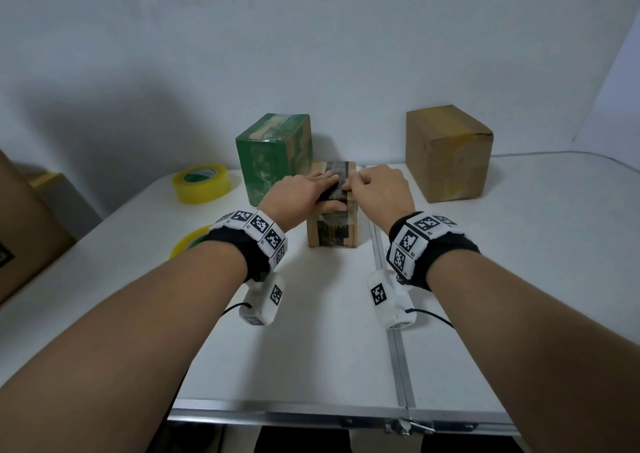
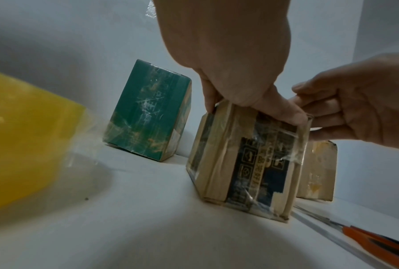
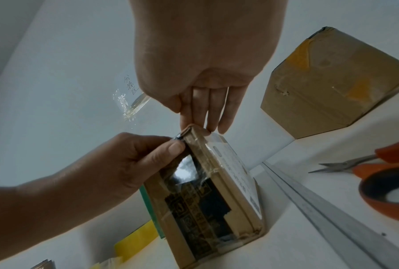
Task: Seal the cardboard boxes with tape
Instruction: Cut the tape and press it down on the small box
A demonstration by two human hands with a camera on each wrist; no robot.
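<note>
Three boxes stand on the white table (image 1: 311, 331), and both hands work on the smallest of them. Starting at the far left, around nine o'clock from the table's middle, a large brown carton (image 1: 24, 231) sits off the table edge. Next comes a yellow roll of tape (image 1: 202, 183) at about ten o'clock, with a second yellow roll (image 1: 188, 245) nearer, partly hidden behind the left wrist. A green box (image 1: 273, 158) stands upright at about eleven o'clock, close to the wall.

Just right of it and nearer the person, at twelve o'clock, is the small box (image 1: 333, 234), brown with dark printed bands and shiny clear tape over its front and top. The left hand (image 1: 304, 193) lies over the top of this box, fingers flat across the tape and thumb (image 2: 283, 107) pressing down at the near upper edge; it grasps nothing and simply presses. The right hand (image 1: 379, 189) meets it from the right, its fingers curled at the top right edge of the same box; whether they pinch the tape end or only press, I cannot tell.

Orange-handled scissors (image 3: 377, 172) lie on the table right of the small box, beyond the metal seam (image 1: 398, 348). At about one o'clock stands a plain brown box (image 1: 450, 155), taped shut with yellowish tape.
</note>
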